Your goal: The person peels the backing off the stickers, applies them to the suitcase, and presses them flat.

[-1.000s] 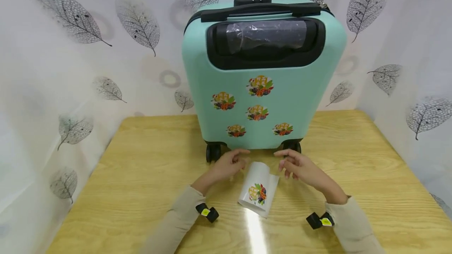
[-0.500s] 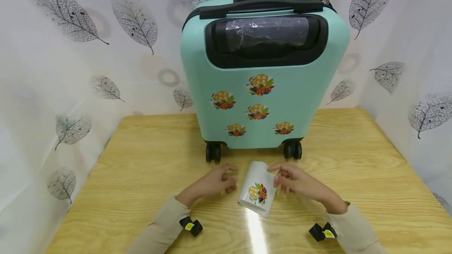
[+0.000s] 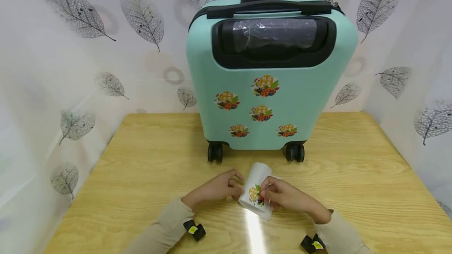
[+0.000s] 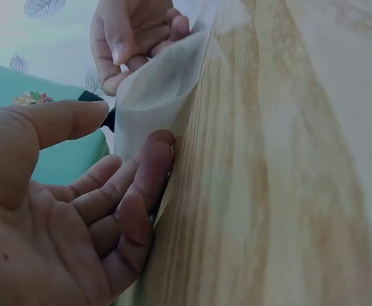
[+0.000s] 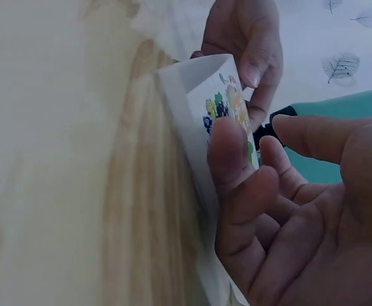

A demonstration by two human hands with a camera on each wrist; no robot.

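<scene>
A white sticker sheet [image 3: 260, 173], curled into a loose roll, lies on the wooden table. A round sticker printed with colourful fruit [image 3: 255, 193] shows on its curved top. My left hand [image 3: 219, 186] is at the roll's left side, its loosely bent fingers [image 4: 154, 159] touching or very near the paper. Over the roll's right side hangs my right hand [image 3: 291, 196], fingertips beside the printed sticker. The right wrist view shows the thumb [image 5: 320, 135] apart from the other fingers, with nothing plainly pinched between them.
Behind the roll stands a mint-green suitcase [image 3: 307, 101] on black wheels [image 3: 214, 152]. Several matching fruit stickers [image 3: 265, 86] are on its front. Leaf-patterned white covering [image 3: 148, 73] encloses the table [image 3: 148, 156] at the back and sides.
Both hands first drew back from near the suitcase's base toward the roll. Since then my right hand has moved left over the roll, and my left hand has come slightly closer to its side.
</scene>
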